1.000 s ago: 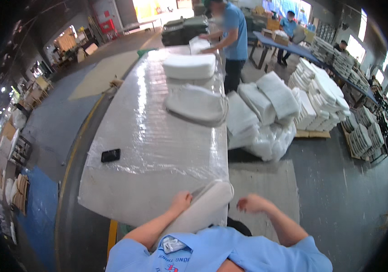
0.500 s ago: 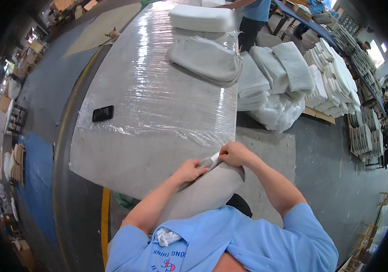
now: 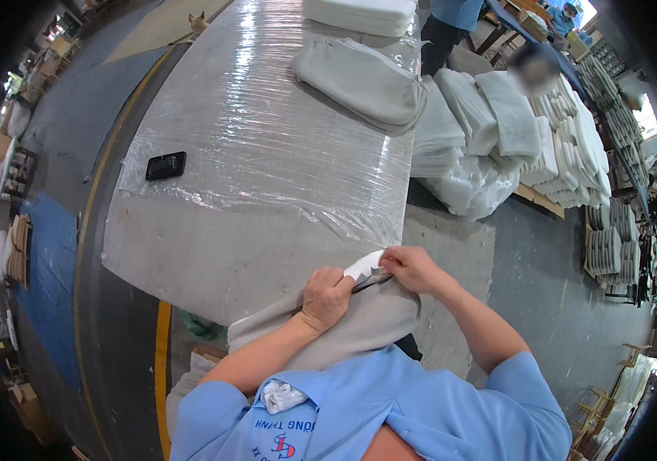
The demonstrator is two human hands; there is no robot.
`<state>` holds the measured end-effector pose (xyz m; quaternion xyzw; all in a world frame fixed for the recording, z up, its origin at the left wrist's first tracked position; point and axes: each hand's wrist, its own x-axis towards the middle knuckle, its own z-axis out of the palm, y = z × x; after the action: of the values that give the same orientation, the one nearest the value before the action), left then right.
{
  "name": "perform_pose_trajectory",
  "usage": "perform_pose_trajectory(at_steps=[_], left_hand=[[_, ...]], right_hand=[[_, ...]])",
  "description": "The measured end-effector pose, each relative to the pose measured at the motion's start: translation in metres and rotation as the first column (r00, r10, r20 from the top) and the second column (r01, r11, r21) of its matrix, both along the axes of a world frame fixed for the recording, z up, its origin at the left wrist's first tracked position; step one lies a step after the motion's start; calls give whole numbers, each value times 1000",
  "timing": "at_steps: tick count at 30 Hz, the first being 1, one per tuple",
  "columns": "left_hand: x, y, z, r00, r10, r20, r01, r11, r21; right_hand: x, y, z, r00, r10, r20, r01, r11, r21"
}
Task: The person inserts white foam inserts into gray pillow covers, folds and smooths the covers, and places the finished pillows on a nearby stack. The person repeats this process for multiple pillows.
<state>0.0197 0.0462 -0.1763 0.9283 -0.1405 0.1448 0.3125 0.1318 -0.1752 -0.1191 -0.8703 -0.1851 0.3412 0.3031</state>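
A grey fabric cushion cover [image 3: 370, 319] lies against my body at the near table edge, with white padding [image 3: 365, 266] showing through its opening. My left hand [image 3: 325, 300] is closed on the edge of that opening, its fingers bent over the fabric. At the right end of the opening, my right hand [image 3: 411, 270] pinches the edge of the cover beside the white padding. The fingertips of both hands are partly hidden in the folds.
The table [image 3: 182, 253] is partly wrapped in clear film. On it are a black phone-like object [image 3: 166, 166], grey padded covers [image 3: 359, 83] and white foam pads [image 3: 360, 15]. Stacked white pads [image 3: 463, 115] stand to the right. A person in blue [image 3: 451, 15] stands beyond the table.
My left hand has turned knuckles-up and closed over the edge. More white padding shows between my hands. The far part of the table sits higher in view.
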Motion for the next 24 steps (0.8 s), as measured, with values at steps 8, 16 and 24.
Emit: perform_pose_trajectory(at_steps=[8, 16, 24], left_hand=[[4, 3, -1, 999, -24, 48, 25, 999, -27], [4, 1, -4, 999, -44, 25, 46, 996, -78], [49, 11, -28, 604, -151, -783, -167, 936, -309]], right_hand=[[49, 30, -3, 912, 345, -222, -374, 921, -106], [46, 28, -21, 902, 313, -299, -323, 946, 14], [45, 36, -65, 984, 166, -65, -175, 965, -193]])
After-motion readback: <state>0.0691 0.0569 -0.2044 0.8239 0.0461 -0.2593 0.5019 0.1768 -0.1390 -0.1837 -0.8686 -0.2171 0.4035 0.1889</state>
